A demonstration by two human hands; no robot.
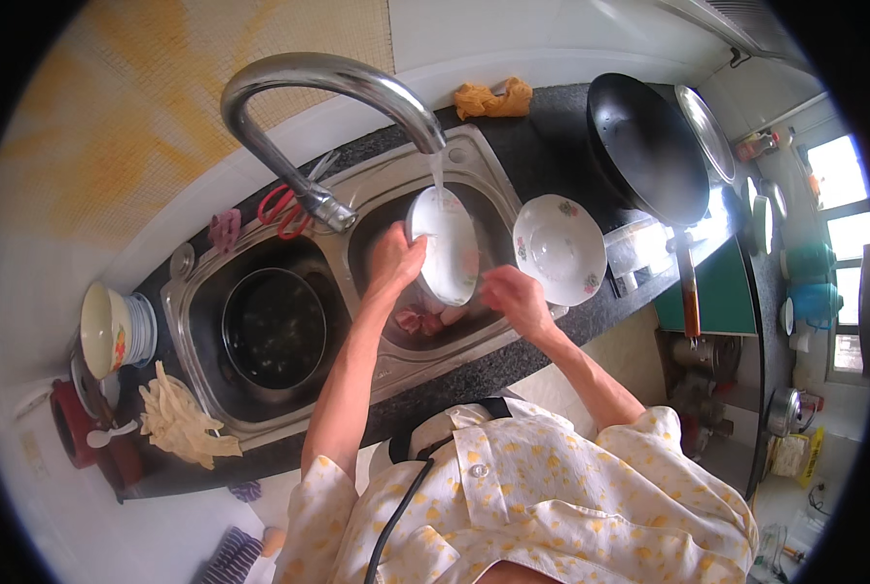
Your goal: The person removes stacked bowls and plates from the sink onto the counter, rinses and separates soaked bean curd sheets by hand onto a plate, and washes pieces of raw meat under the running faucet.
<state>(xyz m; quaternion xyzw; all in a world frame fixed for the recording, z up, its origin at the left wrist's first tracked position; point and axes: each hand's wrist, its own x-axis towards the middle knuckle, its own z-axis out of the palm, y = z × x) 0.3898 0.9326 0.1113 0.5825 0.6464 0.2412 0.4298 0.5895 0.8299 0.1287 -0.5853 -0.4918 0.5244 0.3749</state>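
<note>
Water runs from the chrome faucet (333, 73) into a white floral bowl (446, 244), tilted above the right sink basin (501, 208). My left hand (398, 257) grips that bowl by its left rim. Just off the bowl's lower right side is my right hand (514, 298), blurred, its fingers partly curled; whether it touches the bowl or holds anything cannot be told. Reddish pieces that look like onion or shallot (419, 320) lie in the basin below. A second white floral bowl (563, 248) rests at the basin's right edge, close to my right hand.
A round dark pan (274, 328) sits in the left basin. Red-handled scissors (282, 212) lie behind the sink. A black wok (647, 150) stands at the right, its handle towards the counter's front. Stacked bowls (139, 328) and a pale crumpled cloth or glove (176, 416) are at the left.
</note>
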